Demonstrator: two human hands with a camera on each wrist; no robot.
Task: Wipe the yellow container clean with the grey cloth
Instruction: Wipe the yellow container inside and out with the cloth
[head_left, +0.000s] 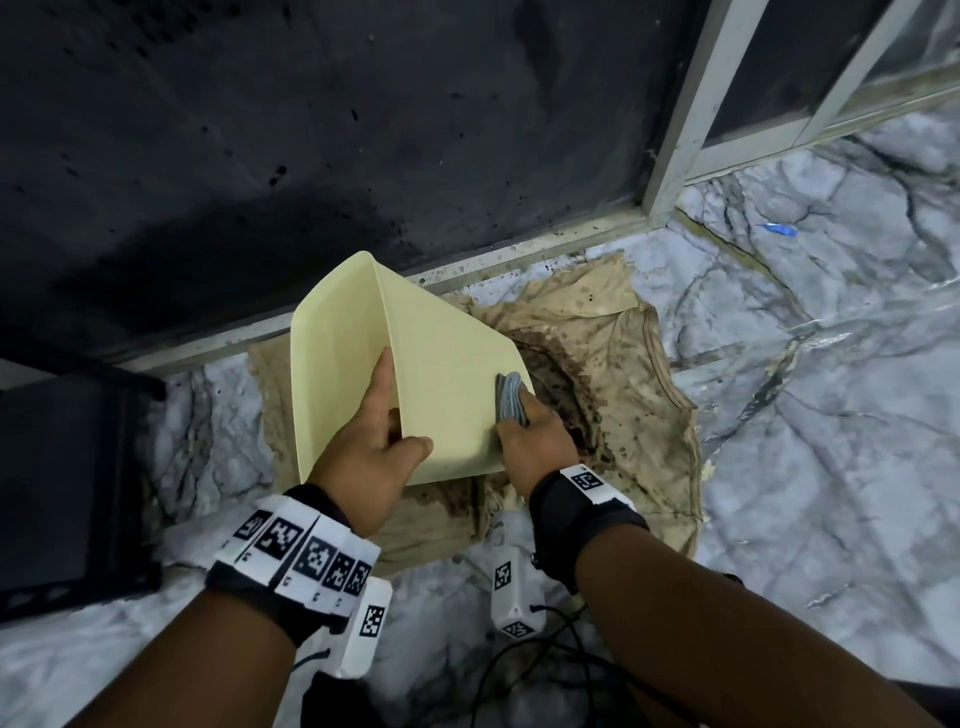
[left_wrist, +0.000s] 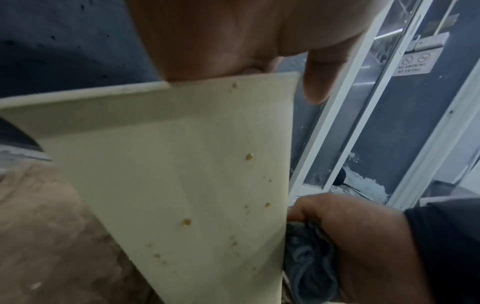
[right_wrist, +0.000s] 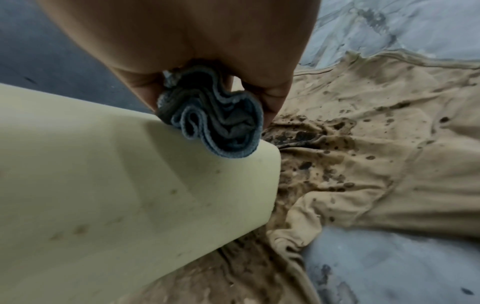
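So the yellow container (head_left: 441, 374) is up off the floor and tipped on its side, sitting dead centre in the head view, right over a stained tan cloth (head_left: 613, 332) spread on the marble floor (head_left: 831, 364). My guess is it's held there so whatever gets wiped off lands on that cloth. The left wrist view shows little brownish specks (left_wrist: 249, 156) stuck to the side facing it, so I'd say there's more wiping to do.

Left hand (head_left: 374, 441) is at the 7 o'clock corner, clamped on the rim with the thumb on the outside wall and fingers tucked inside, which I reckon braces it against the rubbing. Right hand (head_left: 530, 441) is at about 4 o'clock, fingers closed around the bunched-up grey cloth (head_left: 511, 397), pressing the wad against the container's outer wall near the bottom edge.
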